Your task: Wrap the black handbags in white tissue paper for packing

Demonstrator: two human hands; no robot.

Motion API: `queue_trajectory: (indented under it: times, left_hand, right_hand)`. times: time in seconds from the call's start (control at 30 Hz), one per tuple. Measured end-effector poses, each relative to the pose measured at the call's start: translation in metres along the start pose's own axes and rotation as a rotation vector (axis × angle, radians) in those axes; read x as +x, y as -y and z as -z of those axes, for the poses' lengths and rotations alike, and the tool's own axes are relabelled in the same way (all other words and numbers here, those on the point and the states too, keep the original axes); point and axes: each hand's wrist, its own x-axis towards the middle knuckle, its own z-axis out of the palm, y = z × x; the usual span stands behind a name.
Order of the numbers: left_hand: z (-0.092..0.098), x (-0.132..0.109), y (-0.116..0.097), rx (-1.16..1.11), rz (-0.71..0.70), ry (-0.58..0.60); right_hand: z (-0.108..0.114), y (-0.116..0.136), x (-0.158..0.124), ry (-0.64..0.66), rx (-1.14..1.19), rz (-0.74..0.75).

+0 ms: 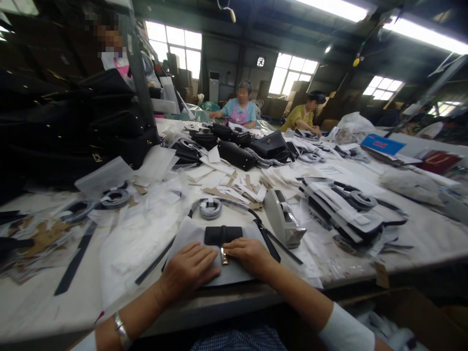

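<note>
A handbag [252, 230] lies flat in front of me, its body covered with a pale wrap. A black flap [234, 233] and a gold metal clasp [224, 256] show at its middle. My left hand [192, 265] rests on the bag's left half, fingers stretched out and flat, holding nothing. My right hand [248, 254] is closed at the clasp from the right, fingertips on its upper end below the flap; its thumb is hidden. A wrapped, coiled strap [210, 208] lies just behind the bag.
Right of the bag stands a grey tape dispenser [281, 217]. Stacked wrapped bags [347, 207] lie farther right. Black bags [236, 155] and paper pieces spread behind. Cardboard tags [47, 239] and a dark strip [76, 258] lie left. Two people [239, 109] sit across the table.
</note>
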Motion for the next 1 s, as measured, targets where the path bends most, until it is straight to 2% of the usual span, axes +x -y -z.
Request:
queue_trajectory:
  times: [0.07, 0.17, 0.37, 0.5, 0.67, 0.77, 0.87, 1.0]
  left_hand:
    - [0.001, 0.001, -0.002, -0.032, -0.126, 0.027]
    - [0.001, 0.006, 0.000, -0.155, -0.238, 0.161]
    - [-0.002, 0.013, 0.004, -0.364, -0.165, 0.281]
    - [-0.004, 0.010, 0.005, -0.422, -0.157, 0.276]
    - [-0.004, 0.005, 0.005, -0.391, -0.189, 0.213]
    - [-0.004, 0.005, 0.004, -0.396, -0.213, 0.183]
    - [-0.004, 0.005, 0.005, -0.397, -0.214, 0.192]
    - [-0.006, 0.004, 0.006, -0.381, -0.173, 0.226]
  right_hand:
    - [-0.001, -0.001, 0.000, 0.018, 0.018, -0.010]
    - [0.001, -0.001, 0.002, 0.017, 0.073, -0.039]
    - [0.014, 0.000, 0.009, 0.055, 0.137, -0.016]
    - [0.021, -0.001, 0.021, 0.179, 0.072, 0.071]
    - [0.020, -0.001, 0.035, 0.263, 0.018, 0.077]
    - [0.014, 0.008, 0.036, 0.271, -0.035, 0.002]
    - [0.010, 0.021, 0.032, 0.226, -0.080, -0.131]
    - [0.015, 0.030, 0.028, 0.173, -0.051, -0.252]
